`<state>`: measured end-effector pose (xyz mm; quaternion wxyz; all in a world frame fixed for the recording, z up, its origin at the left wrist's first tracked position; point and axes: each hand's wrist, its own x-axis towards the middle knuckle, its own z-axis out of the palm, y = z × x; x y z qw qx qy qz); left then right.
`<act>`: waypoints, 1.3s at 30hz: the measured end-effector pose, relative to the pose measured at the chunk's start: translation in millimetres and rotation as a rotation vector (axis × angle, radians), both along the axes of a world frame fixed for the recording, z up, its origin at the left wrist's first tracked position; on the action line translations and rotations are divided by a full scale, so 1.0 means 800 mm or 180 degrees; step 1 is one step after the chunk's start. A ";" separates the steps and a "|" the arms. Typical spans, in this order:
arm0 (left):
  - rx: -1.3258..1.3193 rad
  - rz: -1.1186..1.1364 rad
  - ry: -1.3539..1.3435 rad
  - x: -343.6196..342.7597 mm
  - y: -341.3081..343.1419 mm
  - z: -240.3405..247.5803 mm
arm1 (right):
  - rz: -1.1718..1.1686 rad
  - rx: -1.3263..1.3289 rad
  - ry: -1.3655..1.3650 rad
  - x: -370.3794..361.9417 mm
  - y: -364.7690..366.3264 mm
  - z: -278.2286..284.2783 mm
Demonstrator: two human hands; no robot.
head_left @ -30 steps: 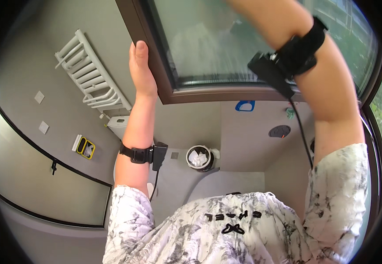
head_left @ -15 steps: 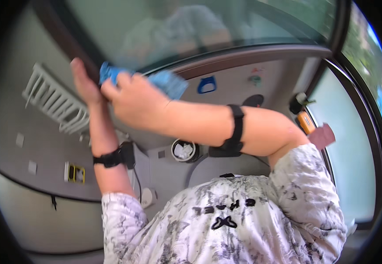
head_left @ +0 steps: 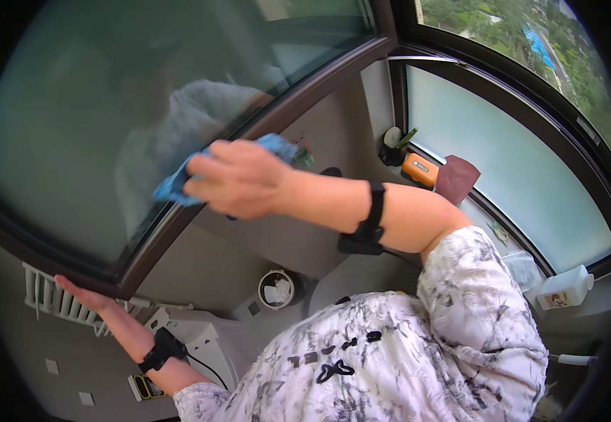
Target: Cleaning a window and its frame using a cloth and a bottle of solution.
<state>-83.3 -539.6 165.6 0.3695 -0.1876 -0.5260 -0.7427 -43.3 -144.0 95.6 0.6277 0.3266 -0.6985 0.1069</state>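
A dark-framed window sash (head_left: 319,81) stands swung inward, its glass (head_left: 59,126) reflecting a pale shirt. My right hand (head_left: 238,179) is closed around a blue cloth (head_left: 179,184), which touches the lower frame bar and the edge of the glass. Parts of the cloth stick out on both sides of the fingers. At the lower left, my left hand (head_left: 84,294) lies against the outer corner of the sash, fingers stretched out and nothing held in them. Black straps with small boxes circle both my forearms.
On the sill to the right are an orange box (head_left: 420,169), a maroon cloth (head_left: 458,179) and a white jug (head_left: 564,287). A white radiator (head_left: 55,299) hangs on the left wall. Below stands a bin (head_left: 277,289) with white paper, beside a white cabinet (head_left: 196,344).
The sash and the view have shifted, showing more glass on the left. My left hand is now lower, at the sash corner. The cloth in my right hand has moved along the frame.
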 end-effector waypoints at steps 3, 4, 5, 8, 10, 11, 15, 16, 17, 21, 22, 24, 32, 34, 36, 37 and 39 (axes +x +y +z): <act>0.0015 0.0166 -0.0071 0.008 0.008 0.001 | -0.0494 -0.0203 0.0218 -0.001 0.086 -0.008; 0.0014 0.0122 -0.0080 0.005 0.014 0.001 | -0.0675 -0.0242 0.0262 0.001 0.119 -0.011; 0.0018 0.0245 -0.0132 0.004 0.013 -0.002 | -0.0972 -0.0226 0.0213 0.003 0.147 -0.014; 0.0029 0.0395 -0.0228 0.012 0.013 0.002 | -0.1694 -0.0328 0.0210 0.007 0.223 -0.021; 0.0084 0.0348 -0.0272 0.020 0.010 0.005 | -0.2106 -0.0443 0.0100 0.009 0.264 -0.023; 0.0050 0.0353 -0.0238 0.018 0.010 0.006 | -0.2269 -0.0480 0.0074 0.009 0.283 -0.023; 0.0041 0.0512 -0.0238 0.001 0.018 -0.002 | -0.3024 -0.0507 0.0149 0.005 0.346 -0.022; 0.0036 0.0444 -0.0199 0.000 0.015 -0.002 | -0.3003 -0.0504 0.0159 0.005 0.353 -0.020; 0.0034 0.0373 -0.0159 0.000 0.013 -0.002 | -0.3212 -0.0525 0.0086 0.006 0.359 -0.017; -0.0042 0.0402 -0.0058 0.014 -0.007 0.005 | -0.3162 -0.0766 -0.0142 0.007 0.358 -0.005; -0.0029 0.0388 -0.0039 0.008 -0.009 0.000 | -0.3045 -0.0886 -0.0296 0.012 0.359 -0.002; -0.0016 0.0160 -0.0090 0.001 -0.016 -0.005 | -0.2922 -0.1252 -0.0726 0.017 0.358 0.010; 0.0148 0.0295 -0.0013 0.001 0.002 -0.001 | -0.1889 -0.3344 0.0190 -0.063 0.249 0.064; 0.0079 0.0418 -0.0001 0.002 0.008 0.001 | -0.1993 -0.1867 -0.0109 -0.051 0.148 0.079; 0.0042 0.0353 -0.0036 -0.001 0.006 0.005 | -0.2452 -0.0508 0.0184 -0.049 0.041 0.082; 0.0028 0.0283 -0.0094 -0.006 0.000 0.003 | -0.0701 -0.0455 -0.0356 -0.032 0.003 0.083; -0.0023 0.0048 -0.0078 -0.024 0.000 -0.003 | -0.0305 0.0032 0.0766 -0.056 -0.034 0.082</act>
